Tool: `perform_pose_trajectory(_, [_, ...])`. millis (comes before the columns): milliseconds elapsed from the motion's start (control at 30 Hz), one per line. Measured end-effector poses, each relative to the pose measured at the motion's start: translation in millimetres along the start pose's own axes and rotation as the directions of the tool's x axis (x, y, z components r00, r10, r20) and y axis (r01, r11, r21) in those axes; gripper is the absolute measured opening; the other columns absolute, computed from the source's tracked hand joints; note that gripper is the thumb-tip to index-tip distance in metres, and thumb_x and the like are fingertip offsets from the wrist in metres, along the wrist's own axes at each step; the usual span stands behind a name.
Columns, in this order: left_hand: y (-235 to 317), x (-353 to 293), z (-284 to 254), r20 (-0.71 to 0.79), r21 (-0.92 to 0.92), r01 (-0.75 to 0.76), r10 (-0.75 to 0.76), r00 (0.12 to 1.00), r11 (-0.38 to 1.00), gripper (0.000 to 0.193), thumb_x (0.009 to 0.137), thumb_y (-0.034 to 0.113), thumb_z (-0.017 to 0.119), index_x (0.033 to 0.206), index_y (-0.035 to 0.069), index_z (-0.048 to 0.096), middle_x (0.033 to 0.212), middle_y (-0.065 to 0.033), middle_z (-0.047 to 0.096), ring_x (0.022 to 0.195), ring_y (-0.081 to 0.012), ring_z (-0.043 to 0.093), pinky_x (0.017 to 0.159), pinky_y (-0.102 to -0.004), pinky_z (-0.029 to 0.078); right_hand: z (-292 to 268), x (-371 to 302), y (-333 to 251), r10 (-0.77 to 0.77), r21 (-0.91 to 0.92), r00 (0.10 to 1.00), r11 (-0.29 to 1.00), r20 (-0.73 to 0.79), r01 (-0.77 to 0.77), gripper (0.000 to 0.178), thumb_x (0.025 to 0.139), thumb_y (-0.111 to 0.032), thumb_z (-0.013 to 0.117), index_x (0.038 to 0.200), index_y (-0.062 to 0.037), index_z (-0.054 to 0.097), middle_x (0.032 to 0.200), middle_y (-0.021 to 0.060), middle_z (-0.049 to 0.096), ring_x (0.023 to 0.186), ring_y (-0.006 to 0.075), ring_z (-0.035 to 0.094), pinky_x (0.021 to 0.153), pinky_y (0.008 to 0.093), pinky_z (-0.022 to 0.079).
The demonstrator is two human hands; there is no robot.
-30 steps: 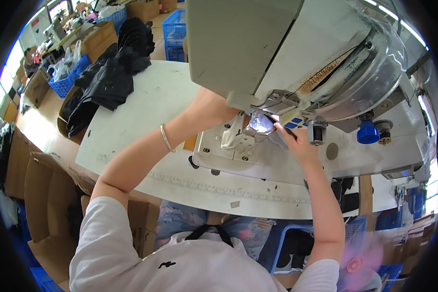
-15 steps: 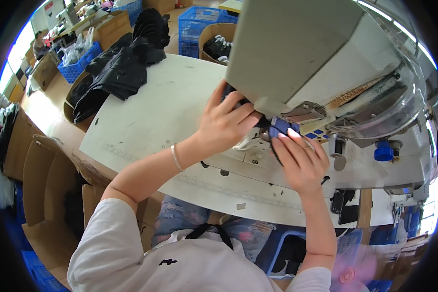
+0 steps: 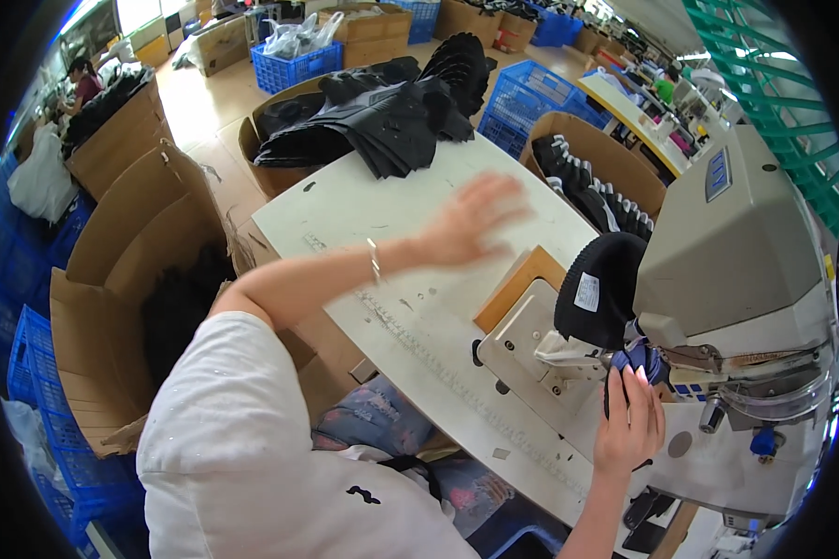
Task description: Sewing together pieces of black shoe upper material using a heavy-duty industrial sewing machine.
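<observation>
Looking down, we find the shoe point(image 3: 611, 289) at three o'clock, just beside the machine point(image 3: 736, 252), a white label point(image 3: 587, 292) on its black side; the print is too small to read. Our right hand point(image 3: 629, 424), at four o'clock, grasps the blue piece point(image 3: 639, 359) at the shoe's lower end. Our left hand point(image 3: 475, 221), toward one o'clock, is blurred, open and free, fingers spread over the table point(image 3: 364, 210). High on the machine, at two o'clock, a blue panel point(image 3: 719, 175) carries pale marks we cannot make out. Along the table's near edge runs a ruler scale point(image 3: 457, 387), illegible. A black mark point(image 3: 364, 495) sits on our shirt point(image 3: 252, 466) toward six o'clock.
</observation>
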State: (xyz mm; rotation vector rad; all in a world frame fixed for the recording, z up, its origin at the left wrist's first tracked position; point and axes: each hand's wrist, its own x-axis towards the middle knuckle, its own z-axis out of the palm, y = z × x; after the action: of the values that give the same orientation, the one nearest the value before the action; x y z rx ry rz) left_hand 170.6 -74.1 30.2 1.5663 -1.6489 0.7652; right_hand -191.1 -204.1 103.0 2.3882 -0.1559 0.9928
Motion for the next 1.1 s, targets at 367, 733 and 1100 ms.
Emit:
perform_pose_trajectory(367, [-200, -46, -60, 0.575, 0.627, 0.113, -0.556, 0.601, 0.771, 0.053, 0.087, 0.016, 0.063, 0.139, 0.015, 0.06, 0.144, -0.0144, 0.058, 0.138, -0.028, 0.051, 0.115, -0.0578, 0.037, 0, 3, -4, 0.056, 0.047, 0.998, 0.997, -0.019, -0.055, 0.023, 0.084, -0.022, 0.081, 0.105, -0.0128, 0.08, 0.111, 0.0036, 0.074, 0.099, 0.023, 0.075, 0.064, 0.0301, 0.053])
perform_pose_trajectory(733, [-126, 29, -156, -0.302, 0.711, 0.15, 0.105, 0.948, 0.687, 0.04, 0.084, -0.002, 0.063, 0.119, 0.016, 0.073, 0.106, -0.0038, 0.075, 0.092, -0.0239, 0.072, 0.078, -0.0361, 0.058, -2, 9, -5, 0.038, 0.022, 0.999, 0.999, -0.011, -0.038, 0.015, 0.09, -0.023, 0.077, 0.101, -0.0131, 0.079, 0.111, 0.002, 0.078, 0.103, 0.0182, 0.075, 0.062, 0.026, 0.048])
perform_pose_trajectory(1100, [112, -60, -87, 0.593, 0.116, -0.271, 0.152, 0.79, 0.956, 0.043, 0.078, 0.035, 0.082, 0.11, 0.007, 0.076, 0.119, -0.0084, 0.071, 0.112, -0.0276, 0.067, 0.097, -0.0425, 0.055, -1, 11, 2, 0.0, 0.029, 0.999, 1.0, -0.042, 0.001, 0.017, 0.088, -0.026, 0.077, 0.099, -0.0132, 0.078, 0.104, 0.0016, 0.076, 0.1, 0.0185, 0.071, 0.084, 0.0348, 0.049])
